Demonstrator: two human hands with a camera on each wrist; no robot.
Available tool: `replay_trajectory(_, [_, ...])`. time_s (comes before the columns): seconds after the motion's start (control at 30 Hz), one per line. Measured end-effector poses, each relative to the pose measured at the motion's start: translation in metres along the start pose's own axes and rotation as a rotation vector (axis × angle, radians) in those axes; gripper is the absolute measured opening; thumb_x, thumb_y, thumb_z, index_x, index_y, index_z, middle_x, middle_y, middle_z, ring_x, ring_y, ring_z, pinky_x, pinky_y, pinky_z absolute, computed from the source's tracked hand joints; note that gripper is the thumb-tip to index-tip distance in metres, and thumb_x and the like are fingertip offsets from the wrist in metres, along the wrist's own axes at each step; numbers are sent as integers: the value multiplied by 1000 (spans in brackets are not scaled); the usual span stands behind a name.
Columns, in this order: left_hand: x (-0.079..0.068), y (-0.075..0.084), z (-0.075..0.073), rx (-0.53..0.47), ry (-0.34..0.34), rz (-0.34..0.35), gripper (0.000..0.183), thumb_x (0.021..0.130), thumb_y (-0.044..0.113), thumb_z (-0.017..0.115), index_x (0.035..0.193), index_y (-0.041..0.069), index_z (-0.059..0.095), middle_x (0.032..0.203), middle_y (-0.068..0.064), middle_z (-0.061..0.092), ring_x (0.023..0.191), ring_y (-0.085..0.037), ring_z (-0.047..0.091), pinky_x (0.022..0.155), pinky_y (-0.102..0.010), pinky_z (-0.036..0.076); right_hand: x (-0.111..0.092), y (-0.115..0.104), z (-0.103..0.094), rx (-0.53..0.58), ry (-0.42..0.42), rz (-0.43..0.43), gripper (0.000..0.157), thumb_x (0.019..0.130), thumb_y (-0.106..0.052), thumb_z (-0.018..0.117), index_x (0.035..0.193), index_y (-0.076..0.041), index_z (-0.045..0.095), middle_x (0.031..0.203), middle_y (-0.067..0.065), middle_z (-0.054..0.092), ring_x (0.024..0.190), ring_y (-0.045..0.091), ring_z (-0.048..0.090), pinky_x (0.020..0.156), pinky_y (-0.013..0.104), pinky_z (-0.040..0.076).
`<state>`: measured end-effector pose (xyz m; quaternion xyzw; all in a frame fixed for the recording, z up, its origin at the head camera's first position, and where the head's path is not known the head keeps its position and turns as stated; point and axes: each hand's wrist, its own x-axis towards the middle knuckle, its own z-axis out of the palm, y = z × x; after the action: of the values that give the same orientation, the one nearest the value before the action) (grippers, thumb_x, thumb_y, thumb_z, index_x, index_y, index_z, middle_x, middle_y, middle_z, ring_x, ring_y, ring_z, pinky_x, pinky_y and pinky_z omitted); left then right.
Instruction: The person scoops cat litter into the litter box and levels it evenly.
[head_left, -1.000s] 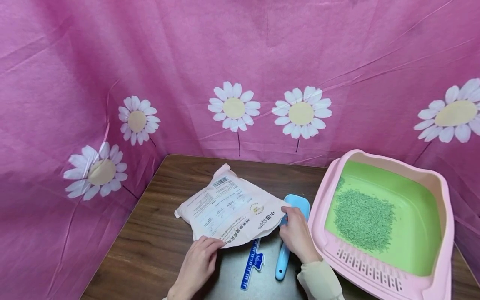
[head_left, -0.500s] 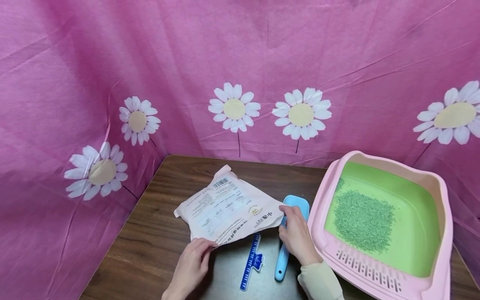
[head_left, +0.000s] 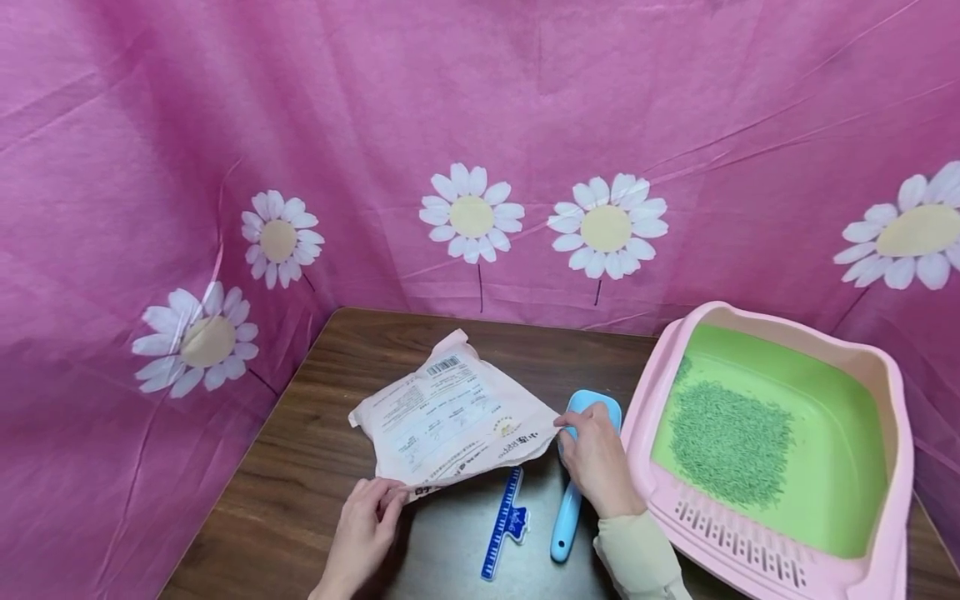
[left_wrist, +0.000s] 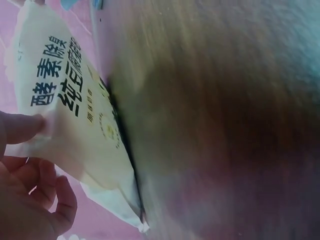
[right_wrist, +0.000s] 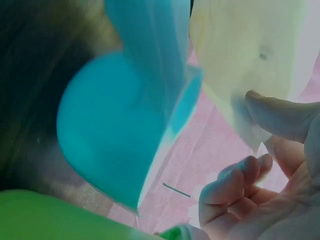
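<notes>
A pale pink bag of cat litter, printed with text and a barcode, lies on the table with its near edge lifted. My left hand pinches the near left corner between thumb and fingers; the left wrist view shows the bag's printed underside. At the near right corner, my right hand pinches the bag's edge, seen in the right wrist view with the thumb on the pale film. Below the right hand lies a light blue scoop, partly covered by that hand. Whether the bag's mouth is open cannot be made out.
A blue clip with white marks lies between the hands on the brown wooden table. On the right stands a pink litter box with a green inside and a patch of green pellets. A pink flowered cloth hangs behind.
My left hand has moved left and slightly down, drawing the bag's near edge along. The right hand has shifted a little with its corner. More of the blue clip shows than a second ago.
</notes>
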<state>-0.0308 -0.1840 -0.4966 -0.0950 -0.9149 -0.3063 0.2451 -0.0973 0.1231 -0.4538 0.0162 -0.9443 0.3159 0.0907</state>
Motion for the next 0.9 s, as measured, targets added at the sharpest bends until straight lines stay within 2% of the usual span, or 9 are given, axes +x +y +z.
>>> replay_trajectory(0.17, [1,-8,-1,14,24,-42,20,73,1,77,75,17,66,66,15,53,64,-3,44,59,-14,32,1,1,-2,-30,18,-35,13,82,-5,66,88,-11,76,84,6,46,80,24,49,74,37,44])
replay_trajectory(0.33, [4,-14,-3,24,36,-45,16,73,2,76,78,16,68,69,10,60,66,-6,48,61,-16,35,-1,1,-2,-59,17,-57,11,82,-7,68,85,-14,76,94,6,54,90,29,52,77,41,46])
replay_trajectory(0.53, [7,-19,-5,30,47,-70,14,73,2,78,78,13,69,66,10,58,65,-6,45,59,-18,34,-2,-2,-6,-70,-87,-51,11,84,-9,66,85,-17,74,104,0,68,97,25,55,78,43,49])
replay_trajectory(0.67, [10,-21,-6,8,53,-93,14,74,2,78,82,11,71,68,8,61,66,-7,46,60,-17,34,-4,-4,-12,-54,-158,-28,9,85,-13,67,87,-20,72,99,-4,70,91,20,55,75,40,48])
replay_trajectory(0.77, [10,-23,-7,-32,48,-123,14,75,2,77,84,11,72,71,6,63,67,-7,47,61,-18,35,-5,-5,-16,-50,-193,-13,8,85,-16,67,87,-23,71,88,-5,68,85,18,53,70,36,45])
replay_trajectory(0.9, [9,-27,-8,-89,12,-195,13,77,3,76,84,14,72,66,9,55,66,-2,43,57,-18,35,-5,-5,-19,-47,-222,-4,5,88,-20,66,86,-24,69,76,-6,60,79,16,48,63,32,41])
